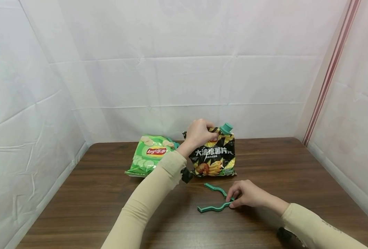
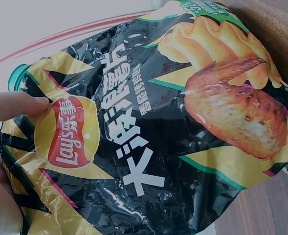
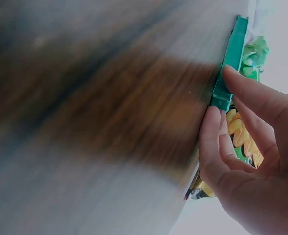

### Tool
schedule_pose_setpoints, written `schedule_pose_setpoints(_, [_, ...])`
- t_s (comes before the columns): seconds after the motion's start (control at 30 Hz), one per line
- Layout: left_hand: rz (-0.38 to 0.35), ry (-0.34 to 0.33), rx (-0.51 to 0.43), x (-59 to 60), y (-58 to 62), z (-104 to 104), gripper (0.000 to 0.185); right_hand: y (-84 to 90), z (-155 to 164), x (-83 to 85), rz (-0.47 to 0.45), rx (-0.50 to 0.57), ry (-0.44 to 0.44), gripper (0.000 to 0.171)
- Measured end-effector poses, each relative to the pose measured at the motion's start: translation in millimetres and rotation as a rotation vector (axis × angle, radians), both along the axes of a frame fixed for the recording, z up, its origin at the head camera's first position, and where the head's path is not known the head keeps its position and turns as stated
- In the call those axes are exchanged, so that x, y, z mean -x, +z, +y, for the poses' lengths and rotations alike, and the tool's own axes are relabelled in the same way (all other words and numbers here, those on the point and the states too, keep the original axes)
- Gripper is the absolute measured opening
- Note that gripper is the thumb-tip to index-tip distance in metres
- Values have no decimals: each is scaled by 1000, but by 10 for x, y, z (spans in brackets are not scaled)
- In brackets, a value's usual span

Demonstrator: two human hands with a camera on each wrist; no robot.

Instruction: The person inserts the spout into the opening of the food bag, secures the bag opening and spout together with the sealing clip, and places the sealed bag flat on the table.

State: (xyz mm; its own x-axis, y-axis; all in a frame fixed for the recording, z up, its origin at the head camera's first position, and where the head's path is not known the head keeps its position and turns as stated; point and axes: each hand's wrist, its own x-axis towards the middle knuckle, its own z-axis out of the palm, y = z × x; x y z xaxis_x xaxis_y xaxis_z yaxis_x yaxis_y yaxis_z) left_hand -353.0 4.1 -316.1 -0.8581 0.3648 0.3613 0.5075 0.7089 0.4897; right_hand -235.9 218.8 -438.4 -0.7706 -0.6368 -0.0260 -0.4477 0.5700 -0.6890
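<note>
My left hand (image 1: 199, 133) grips the top edge of a black and yellow chip bag (image 1: 213, 159), which stands upright near the back of the table. In the left wrist view the thumb (image 2: 21, 105) presses beside the red logo. A green cap (image 1: 226, 128) sticks up at the bag's top right corner. Lower right, my right hand (image 1: 247, 194) pinches a green bag clip (image 1: 213, 209) at its hinged end. The clip's two wavy arms are spread in a V toward the left. The right wrist view shows the clip (image 3: 232, 54) edge-on, close over the table, between thumb and fingers.
A green chip bag (image 1: 145, 160) lies tilted at the back left, with a teal piece (image 1: 173, 142) at its upper right corner, partly behind my left arm. White sheeting (image 1: 184, 83) hangs behind the brown wooden table (image 1: 265, 162) and along both sides.
</note>
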Motion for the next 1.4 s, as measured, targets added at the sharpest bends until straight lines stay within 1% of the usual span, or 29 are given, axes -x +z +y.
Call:
schedule_pose_setpoints(0.13, [-3, 3, 0, 4, -5, 7, 22, 15, 10, 2, 7, 2, -30, 9])
schedule_pose_setpoints(0.27, [-14, -1, -10, -4, 3, 14, 21, 25, 25, 1, -12, 3, -50, 8])
schedule_pose_setpoints(0.43, [-22, 2, -5, -19, 15, 20, 25, 54, 54, 0, -51, 7, -57, 8])
schedule_pose_setpoints(0.6, [-27, 5, 1, -24, 17, 25, 28, 105, 96, 0, -66, 25, -56, 8])
schedule_pose_setpoints(0.93, [-22, -2, -4, -28, 19, 27, 25, 235, 247, -1, -105, 113, -66, 12])
schedule_pose_setpoints(1.2, [-8, -8, 1, -22, 12, 34, 25, 320, 405, 6, -81, 142, -110, 13])
schedule_pose_setpoints(1.4, [-7, -3, 8, -11, -4, 28, 24, 403, 526, 8, -26, 171, -125, 14])
